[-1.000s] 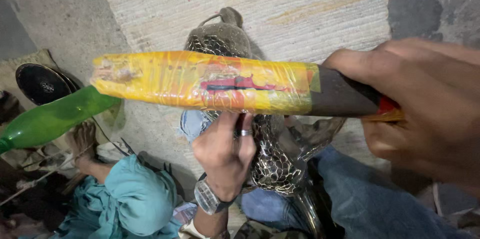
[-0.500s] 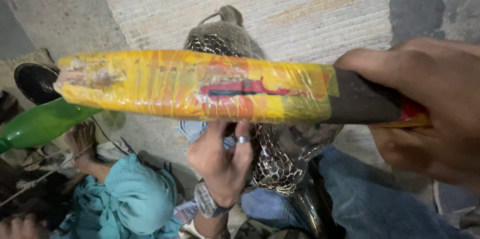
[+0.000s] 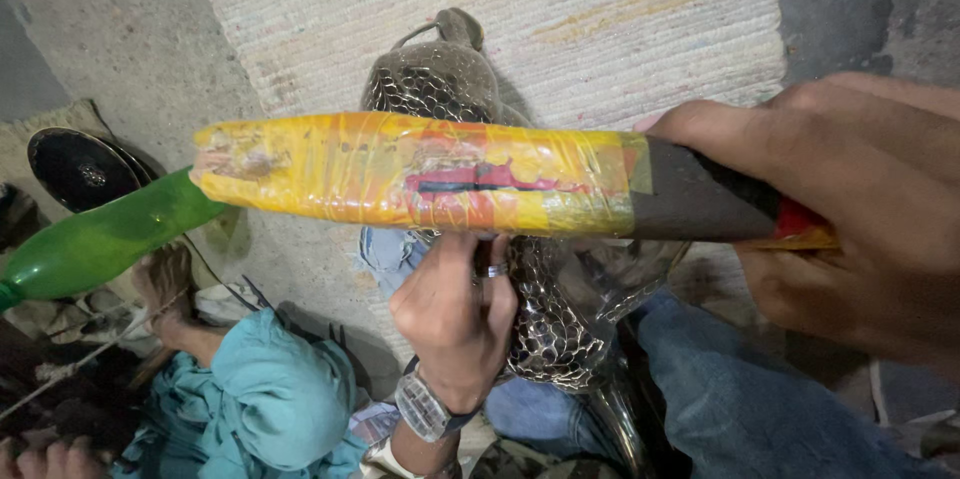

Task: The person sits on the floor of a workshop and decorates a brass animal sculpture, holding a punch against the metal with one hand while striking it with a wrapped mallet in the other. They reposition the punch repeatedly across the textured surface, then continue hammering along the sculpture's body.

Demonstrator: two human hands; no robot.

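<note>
**Taped bat held level over the lap**

At 9 o'clock, green plastic bottle (image 3: 95,244) beside a teal sleeve (image 3: 265,394). Centre: yellow-taped bat (image 3: 420,174), level, over a patterned bag (image 3: 500,269). Left hand (image 3: 455,319) beneath it, fingers (image 3: 490,264) curled up against the underside. At 3 o'clock, right hand (image 3: 850,209), fingers wrapped tight round the dark handle.

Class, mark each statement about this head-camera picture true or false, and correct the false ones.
1. The right hand grips the dark end of the yellow-wrapped stick. True.
2. The left hand wears a ring. True.
3. The left wrist is bare. False: it carries a wristwatch.
4. The green bottle is red. False: it is green.
5. The stick lies on the floor. False: it is held up in the air.
</note>
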